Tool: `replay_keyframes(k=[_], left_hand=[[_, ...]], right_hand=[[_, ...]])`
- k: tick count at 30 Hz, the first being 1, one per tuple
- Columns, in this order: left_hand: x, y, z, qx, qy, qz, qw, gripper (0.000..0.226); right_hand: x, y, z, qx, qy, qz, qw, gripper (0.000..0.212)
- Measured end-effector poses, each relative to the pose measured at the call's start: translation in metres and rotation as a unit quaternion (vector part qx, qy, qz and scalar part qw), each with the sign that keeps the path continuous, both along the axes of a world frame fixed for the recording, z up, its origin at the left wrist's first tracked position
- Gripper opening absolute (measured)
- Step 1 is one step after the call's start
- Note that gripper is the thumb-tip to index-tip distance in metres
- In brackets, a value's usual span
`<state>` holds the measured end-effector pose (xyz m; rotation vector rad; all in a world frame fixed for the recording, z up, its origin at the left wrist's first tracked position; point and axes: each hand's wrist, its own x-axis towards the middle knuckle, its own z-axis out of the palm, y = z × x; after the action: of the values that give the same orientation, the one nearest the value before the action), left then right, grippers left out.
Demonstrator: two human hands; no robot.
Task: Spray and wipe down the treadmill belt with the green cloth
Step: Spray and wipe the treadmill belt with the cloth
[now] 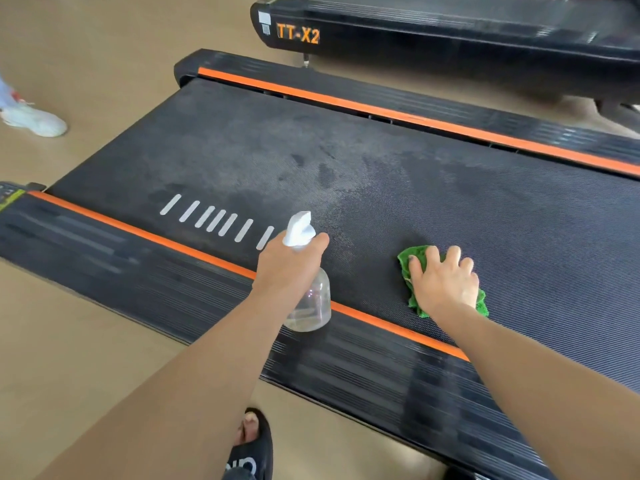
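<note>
The black treadmill belt [398, 174] runs diagonally across the view, with wet dark patches near its middle and a row of white stripes at the near left. My left hand [289, 263] grips a clear spray bottle [310, 301] with a white nozzle, held over the near orange trim and pointing across the belt. My right hand [443, 280] presses flat, fingers spread, on the crumpled green cloth [407, 259], which lies on the belt close to the near edge.
Orange trim strips [381, 110] and ribbed black side rails [363, 368] border the belt. A second treadmill [450, 32] marked TT-X2 stands behind. Another person's white shoe [34, 121] is on the tan floor at left. My sandalled foot [251, 445] stands by the near rail.
</note>
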<state>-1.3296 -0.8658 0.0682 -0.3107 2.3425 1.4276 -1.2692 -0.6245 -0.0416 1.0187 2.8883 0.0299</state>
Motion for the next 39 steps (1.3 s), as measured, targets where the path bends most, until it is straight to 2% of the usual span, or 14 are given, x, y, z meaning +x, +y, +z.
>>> replay_keyframes(k=[7, 12, 20, 25, 29, 33, 39], left_hand=[[0.0, 0.002, -0.001, -0.026, -0.003, 0.004, 1.0, 0.033], [-0.001, -0.011, -0.001, -0.086, -0.002, 0.005, 0.996, 0.035], [-0.002, -0.012, 0.0, -0.076, -0.051, -0.043, 0.995, 0.04], [0.003, 0.001, 0.001, -0.032, -0.069, -0.088, 0.993, 0.042], [0.006, 0.0, 0.004, -0.081, -0.003, -0.042, 0.996, 0.024], [0.002, -0.01, 0.006, -0.082, 0.056, 0.021, 0.995, 0.025], [-0.004, -0.016, 0.001, -0.047, 0.047, 0.053, 0.996, 0.026]], right_hand=[[0.001, 0.0, -0.001, 0.003, 0.002, 0.0, 1.0, 0.051], [0.001, 0.0, -0.001, 0.003, 0.002, 0.002, 1.0, 0.051], [0.0, 0.0, -0.001, 0.0, -0.003, -0.002, 1.0, 0.051], [0.0, 0.0, -0.001, -0.001, -0.001, -0.003, 1.0, 0.051], [0.0, 0.0, -0.002, 0.0, 0.002, -0.003, 1.0, 0.05], [0.0, 0.0, -0.004, 0.009, 0.014, -0.001, 1.0, 0.05], [0.003, -0.004, -0.007, 0.02, 0.05, -0.006, 0.999, 0.047]])
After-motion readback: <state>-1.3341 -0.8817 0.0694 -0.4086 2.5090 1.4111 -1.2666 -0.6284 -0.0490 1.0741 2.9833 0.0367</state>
